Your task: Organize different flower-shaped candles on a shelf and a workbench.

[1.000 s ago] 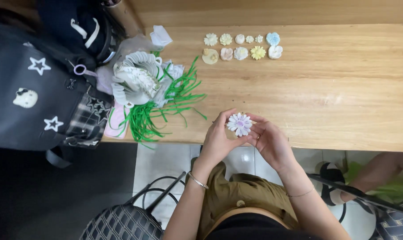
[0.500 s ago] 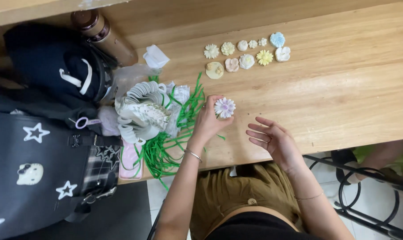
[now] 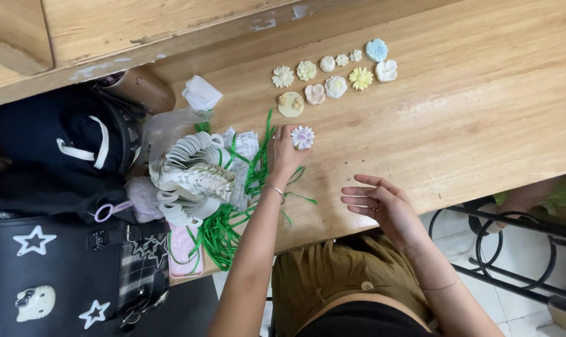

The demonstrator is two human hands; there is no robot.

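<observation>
Head view: left hand (image 3: 284, 151) half hides daisy (image 3: 302, 137).

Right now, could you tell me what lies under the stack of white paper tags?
Green strips and a pink flat thing poke out beneath the white paper tags; anything further under is covered.

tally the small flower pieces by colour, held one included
Blue flower: 1
Yellow flower: 1
Pink flower: 1
White or cream flowers in the two rows: 6
Tan round disc: 1
White and purple daisy, in the left hand: 1
Total: 11
</observation>
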